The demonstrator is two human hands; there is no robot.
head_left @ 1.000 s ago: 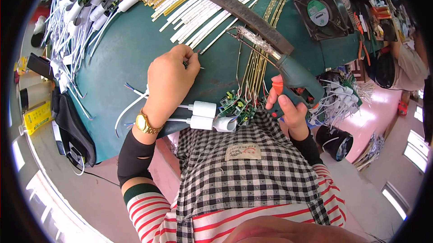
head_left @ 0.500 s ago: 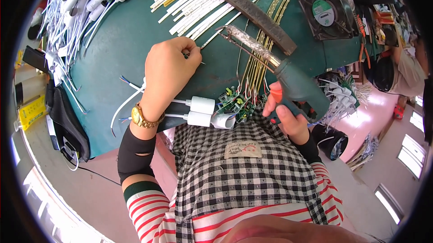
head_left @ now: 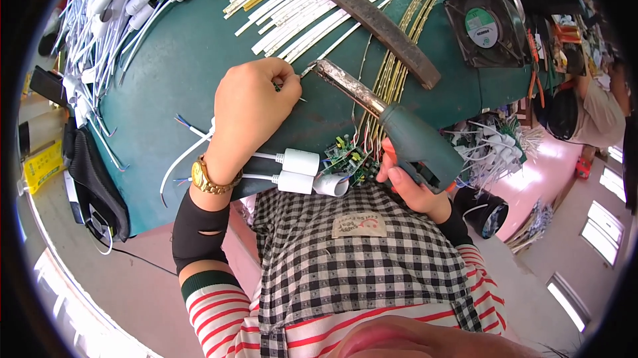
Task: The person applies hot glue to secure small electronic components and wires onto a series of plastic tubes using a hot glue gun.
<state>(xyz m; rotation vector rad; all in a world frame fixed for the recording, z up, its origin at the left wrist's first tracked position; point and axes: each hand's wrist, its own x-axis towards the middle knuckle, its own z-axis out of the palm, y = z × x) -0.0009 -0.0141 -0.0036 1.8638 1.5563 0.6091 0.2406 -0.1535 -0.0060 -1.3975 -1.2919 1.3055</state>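
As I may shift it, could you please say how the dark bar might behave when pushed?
The dark bar looks thick, so probably stiff. Flat-sided, it may slide rather than roll, perhaps dragging the strips beneath.

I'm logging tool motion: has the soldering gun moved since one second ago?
Yes: judged against the dark bar on the green table, the soldering gun has shifted left and down the picture, its tip now close to the left hand.

The dark green bench (head_left: 166, 59) carries slim white and gold strips (head_left: 292, 26), a dark brown curved bar (head_left: 377, 29) across them, a square black fan (head_left: 458, 22), white cylindrical housings (head_left: 299, 162) with cables, and green circuit boards (head_left: 344, 159).
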